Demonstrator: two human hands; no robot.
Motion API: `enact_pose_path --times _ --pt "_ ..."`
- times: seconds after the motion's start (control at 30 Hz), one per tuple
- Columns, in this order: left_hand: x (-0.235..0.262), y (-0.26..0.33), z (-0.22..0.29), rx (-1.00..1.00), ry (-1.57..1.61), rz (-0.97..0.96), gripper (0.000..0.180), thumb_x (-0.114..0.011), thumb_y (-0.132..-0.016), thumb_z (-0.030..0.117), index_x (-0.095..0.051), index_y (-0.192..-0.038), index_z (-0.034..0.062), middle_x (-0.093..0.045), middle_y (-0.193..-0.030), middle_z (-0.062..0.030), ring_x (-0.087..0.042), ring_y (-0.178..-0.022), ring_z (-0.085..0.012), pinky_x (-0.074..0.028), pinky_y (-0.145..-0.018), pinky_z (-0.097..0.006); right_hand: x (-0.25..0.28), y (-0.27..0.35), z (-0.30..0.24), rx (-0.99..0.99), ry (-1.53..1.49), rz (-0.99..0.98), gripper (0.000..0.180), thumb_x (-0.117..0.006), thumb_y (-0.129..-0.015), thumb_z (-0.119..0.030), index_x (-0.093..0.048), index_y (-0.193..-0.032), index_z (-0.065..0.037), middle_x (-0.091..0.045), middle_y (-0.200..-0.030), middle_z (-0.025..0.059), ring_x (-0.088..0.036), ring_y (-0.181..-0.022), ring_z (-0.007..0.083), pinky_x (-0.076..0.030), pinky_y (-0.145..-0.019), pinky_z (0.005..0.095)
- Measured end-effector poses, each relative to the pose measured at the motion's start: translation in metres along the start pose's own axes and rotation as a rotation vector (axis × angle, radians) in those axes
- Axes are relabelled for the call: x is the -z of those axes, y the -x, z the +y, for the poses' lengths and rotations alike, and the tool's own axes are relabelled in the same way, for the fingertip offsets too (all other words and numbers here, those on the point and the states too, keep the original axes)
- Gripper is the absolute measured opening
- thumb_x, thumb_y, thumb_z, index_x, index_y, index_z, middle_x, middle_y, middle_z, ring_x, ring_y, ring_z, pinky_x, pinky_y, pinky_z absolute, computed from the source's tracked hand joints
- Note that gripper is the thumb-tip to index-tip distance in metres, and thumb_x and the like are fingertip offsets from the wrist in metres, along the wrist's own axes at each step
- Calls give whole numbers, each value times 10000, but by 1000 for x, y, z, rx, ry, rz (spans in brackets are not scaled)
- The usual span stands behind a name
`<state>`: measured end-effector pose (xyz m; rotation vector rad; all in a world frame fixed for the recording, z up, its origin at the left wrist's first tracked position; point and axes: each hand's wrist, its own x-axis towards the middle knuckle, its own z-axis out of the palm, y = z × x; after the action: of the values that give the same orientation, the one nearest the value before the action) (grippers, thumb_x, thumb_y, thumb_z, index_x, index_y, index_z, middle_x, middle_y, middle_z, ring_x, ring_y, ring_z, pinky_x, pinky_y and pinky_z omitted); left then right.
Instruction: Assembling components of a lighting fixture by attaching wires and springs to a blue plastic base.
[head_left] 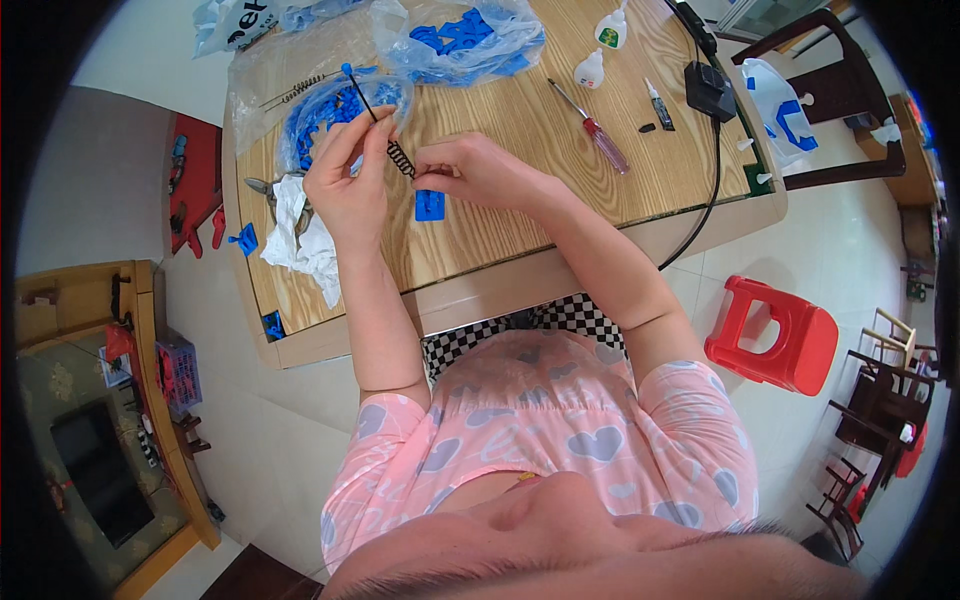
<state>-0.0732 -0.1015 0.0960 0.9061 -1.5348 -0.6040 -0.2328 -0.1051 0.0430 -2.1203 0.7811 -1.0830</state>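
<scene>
My left hand [350, 175] pinches a thin black rod [358, 92] with a small blue tip, held at a slant above the table. Around the rod's lower part runs a dark coil spring [400, 158]. My right hand [470, 172] has its fingertips closed at the spring's lower end. Just under those fingers lies a flat blue plastic piece [430, 206]. Behind my left hand sits a clear bag of small blue parts [302, 125]. Crumpled white tissue [312, 252] and metal pliers [262, 188], partly covered, lie left of my left wrist.
A bag of larger blue parts [480, 50] lies at the back. To the right are a screwdriver [602, 145], white bottles [589, 70], a small tube [660, 108] and a black power adapter [708, 92] with its cable over the table edge. A red stool [775, 338] stands right.
</scene>
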Motion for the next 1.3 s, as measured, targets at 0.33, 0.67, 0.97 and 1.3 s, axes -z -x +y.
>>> enact_pose_path --times 0.33,0.67,0.97,1.3 --pt "-3 0 -1 1 63 57 152 -637 -813 -39 -688 -955 -18 -641 -806 -46 -601 -740 -100 -468 -674 -217 -1 0 2 17 -4 7 135 -656 -800 -105 -587 -839 4 -578 -721 141 -570 -659 294 -443 -593 363" --pt "-3 0 -1 -2 69 64 151 -639 -809 -41 -687 -951 -22 -646 -812 -47 -594 -737 -99 -465 -673 -217 0 0 0 -54 -9 -8 146 -644 -794 -155 -598 -848 -28 -609 -755 156 -588 -719 352 -453 -627 408" --pt "-4 0 0 1 78 60 148 -638 -812 -38 -686 -952 -23 -645 -811 -53 -594 -738 -103 -467 -665 -221 -1 0 2 -14 17 -18 126 -643 -806 -105 -584 -843 1 -601 -751 139 -589 -706 314 -458 -637 372" --pt "-3 1 0 6 72 57 149 -639 -814 -34 -686 -955 -22 -636 -796 -49 -595 -733 -101 -468 -662 -218 -2 1 2 -10 13 -18 129 -648 -804 -107 -586 -834 2 -598 -738 140 -587 -687 309 -455 -616 370"
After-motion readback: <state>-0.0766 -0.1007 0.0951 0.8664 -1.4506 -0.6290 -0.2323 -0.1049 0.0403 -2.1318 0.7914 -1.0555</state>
